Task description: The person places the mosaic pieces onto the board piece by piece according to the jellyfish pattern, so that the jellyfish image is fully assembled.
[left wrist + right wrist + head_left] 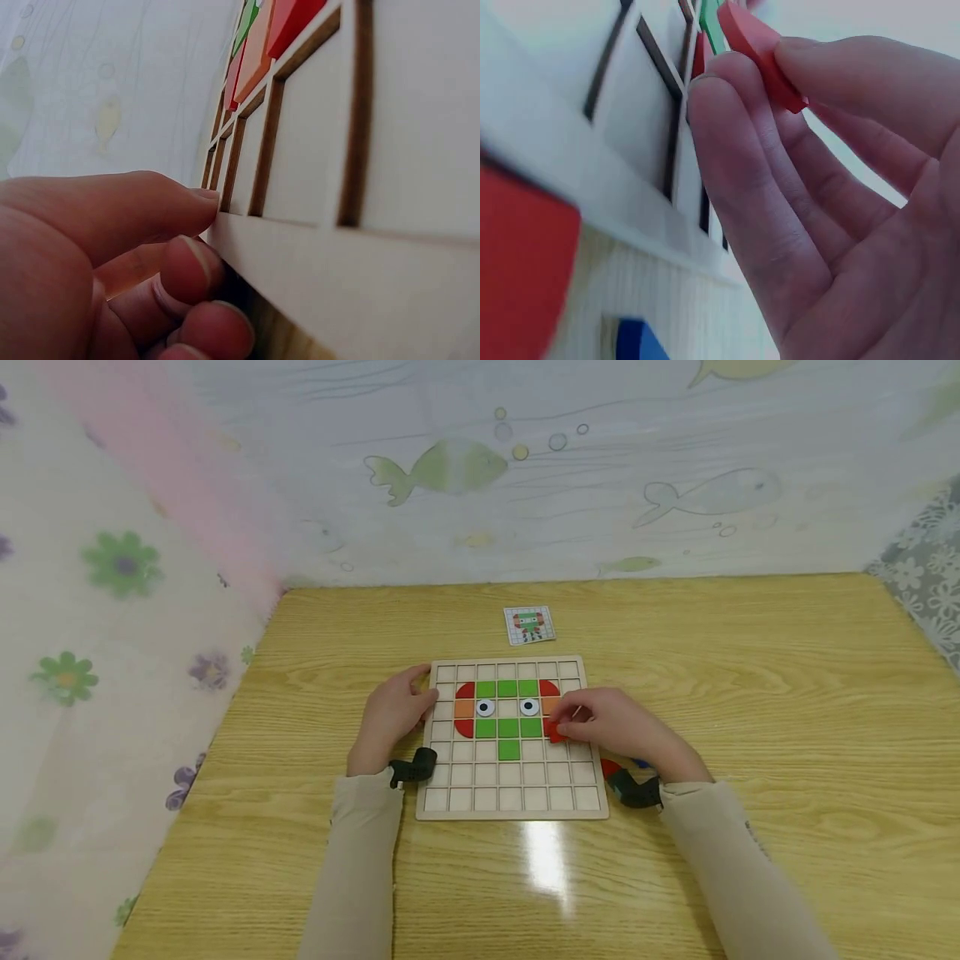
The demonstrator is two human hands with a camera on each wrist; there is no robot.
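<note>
A square wooden grid board (490,775) lies on the table, bearing green squares (509,750), orange squares, red rounded-corner pieces (465,727) and two eye discs (485,707). My left hand (392,708) holds the board's left edge; its thumb (169,201) rests at the rim, with the other fingers curled beside and below it. At the right side of the face pattern, my right hand (617,720) pinches a small flat red piece (761,52) between thumb and fingers, over the board. Its fingers partly hide the cells there.
Behind the board lies a small card (529,625) printed with a similar pattern. Beside the board's right edge are a red piece (611,767) and a blue piece (639,341), partly covered by the right wrist camera (636,792). A patterned wall (450,539) borders the table's far edge.
</note>
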